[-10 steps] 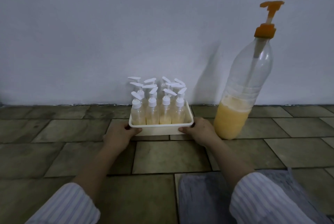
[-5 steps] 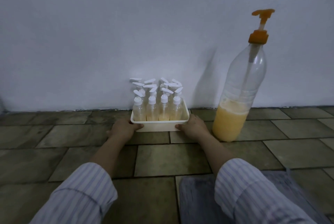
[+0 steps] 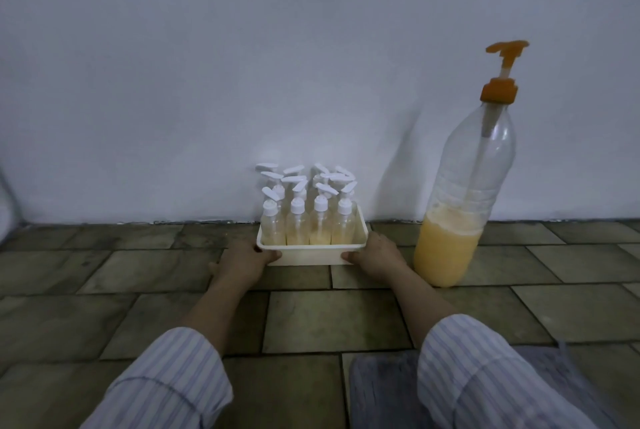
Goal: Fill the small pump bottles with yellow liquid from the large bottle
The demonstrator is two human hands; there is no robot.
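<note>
Both hands, left (image 3: 246, 260) and right (image 3: 375, 257), clamp the tray (image 3: 310, 252) of bottles (image 3: 308, 226); next, lift one toward the large bottle (image 3: 460, 207).

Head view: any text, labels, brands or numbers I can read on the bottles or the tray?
None.
Large bottle: clear plastic, no label, nothing printed on its orange pump.
Small bottles: no labels or markings visible.
Tray: plain white front wall, each hand gripping a near corner, left hand, right hand; no print shows.
Wall and floor tiles: no signs.
</note>
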